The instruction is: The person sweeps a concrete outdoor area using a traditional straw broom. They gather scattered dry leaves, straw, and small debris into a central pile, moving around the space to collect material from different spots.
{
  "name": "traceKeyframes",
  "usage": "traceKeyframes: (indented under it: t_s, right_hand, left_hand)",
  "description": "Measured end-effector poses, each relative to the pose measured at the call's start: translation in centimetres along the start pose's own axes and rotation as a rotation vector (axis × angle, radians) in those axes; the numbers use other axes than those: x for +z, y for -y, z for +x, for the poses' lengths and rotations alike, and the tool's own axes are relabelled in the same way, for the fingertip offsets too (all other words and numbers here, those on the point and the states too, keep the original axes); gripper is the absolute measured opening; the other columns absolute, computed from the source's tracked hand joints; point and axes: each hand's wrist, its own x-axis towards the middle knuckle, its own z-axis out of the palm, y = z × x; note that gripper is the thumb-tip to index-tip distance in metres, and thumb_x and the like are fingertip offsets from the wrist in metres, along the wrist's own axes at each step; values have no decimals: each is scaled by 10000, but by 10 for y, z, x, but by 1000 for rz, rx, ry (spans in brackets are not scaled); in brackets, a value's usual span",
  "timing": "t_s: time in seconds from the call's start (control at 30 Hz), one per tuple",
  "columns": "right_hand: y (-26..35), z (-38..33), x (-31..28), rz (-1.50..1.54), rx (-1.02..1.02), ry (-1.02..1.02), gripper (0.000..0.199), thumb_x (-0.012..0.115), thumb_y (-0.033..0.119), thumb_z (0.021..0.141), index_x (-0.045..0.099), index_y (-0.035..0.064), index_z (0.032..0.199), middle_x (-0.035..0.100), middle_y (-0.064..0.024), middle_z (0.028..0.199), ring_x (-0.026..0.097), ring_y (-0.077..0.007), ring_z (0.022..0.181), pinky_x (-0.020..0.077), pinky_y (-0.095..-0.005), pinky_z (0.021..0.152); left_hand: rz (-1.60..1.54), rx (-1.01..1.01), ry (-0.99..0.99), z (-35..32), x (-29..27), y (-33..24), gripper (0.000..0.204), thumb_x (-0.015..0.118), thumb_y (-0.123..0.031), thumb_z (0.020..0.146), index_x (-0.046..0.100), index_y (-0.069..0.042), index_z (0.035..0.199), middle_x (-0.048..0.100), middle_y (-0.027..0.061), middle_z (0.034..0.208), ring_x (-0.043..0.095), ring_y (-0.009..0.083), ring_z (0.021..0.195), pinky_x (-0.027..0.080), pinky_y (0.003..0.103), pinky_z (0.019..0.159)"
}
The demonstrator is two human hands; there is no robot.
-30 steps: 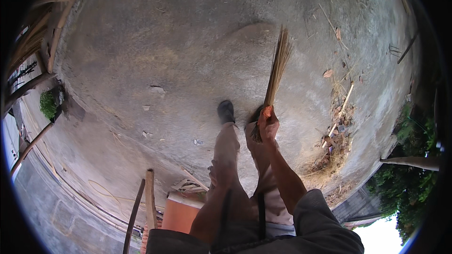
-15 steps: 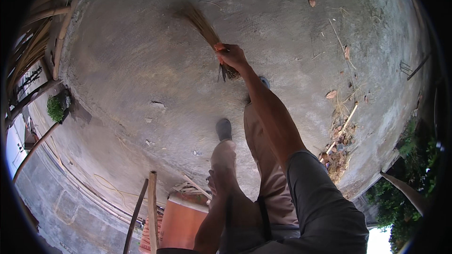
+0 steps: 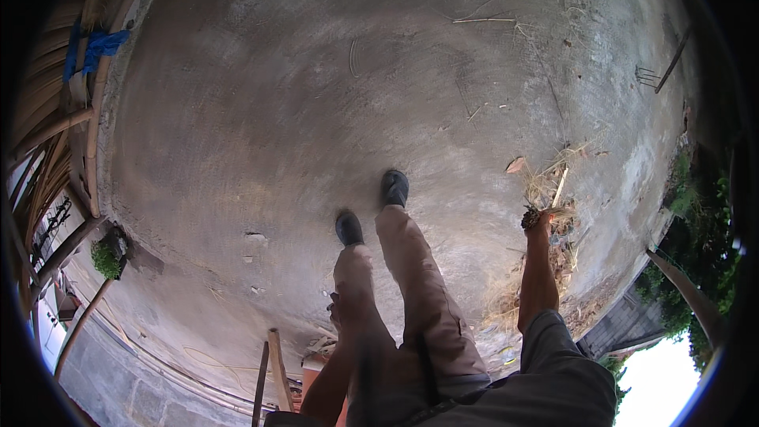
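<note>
The right hand (image 3: 543,222) grips a stick broom (image 3: 530,218) at the edge of a strip of dry litter (image 3: 566,249) on a concrete floor (image 3: 237,119), as I follow remotely through the head camera. Its fingers are closed around the broom's bound end; the dark butt of the bundle pokes out on the left side of the fist. The bristles appear to run off to the right, where I can hardly separate them from the straw. The left hand (image 3: 335,312) hangs low beside the left trouser leg (image 3: 353,269); from my feed I cannot tell whether its fingers are open or curled.

Just beyond the right fist lie a pale stick (image 3: 561,186) and a brown leaf (image 3: 515,164). A pair of dark shoes (image 3: 394,188) stands well to the left of the litter. At far left, a green plant (image 3: 105,259) grows below blue sheeting (image 3: 103,46) tied to a wooden frame (image 3: 92,162).
</note>
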Motion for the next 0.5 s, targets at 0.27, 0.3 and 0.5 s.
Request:
traceKeyframes:
  t_s: [0.27, 0.3, 0.5]
  right_hand:
    - [-104, -193, 199, -519, -647, 484, 241, 693, 242, 935, 626, 36, 1042, 619, 7, 790, 534, -69, 651, 449, -244, 573]
    - [-97, -195, 238, -623, -631, 547, 289, 699, 251, 933, 625, 22, 1093, 644, -4, 825, 543, -71, 667, 461, -244, 594]
    - [-25, -119, 357, -500, -428, 478, 236, 719, 237, 873, 653, 27, 960, 658, -58, 760, 597, -141, 618, 502, -308, 542]
  left_hand:
    - [-56, 184, 1, 54, -67, -58, 671, 654, -440, 839, 463, -84, 1376, 543, 281, 1177, 620, 455, 1027, 515, 555, 864]
    - [-36, 176, 38, 66, -81, -67, 663, 653, -432, 839, 469, -88, 1374, 537, 277, 1184, 617, 454, 1031, 509, 555, 872]
    - [50, 210, 126, 105, -143, -79, 633, 637, -427, 840, 499, -94, 1360, 545, 252, 1185, 605, 456, 1049, 497, 553, 884]
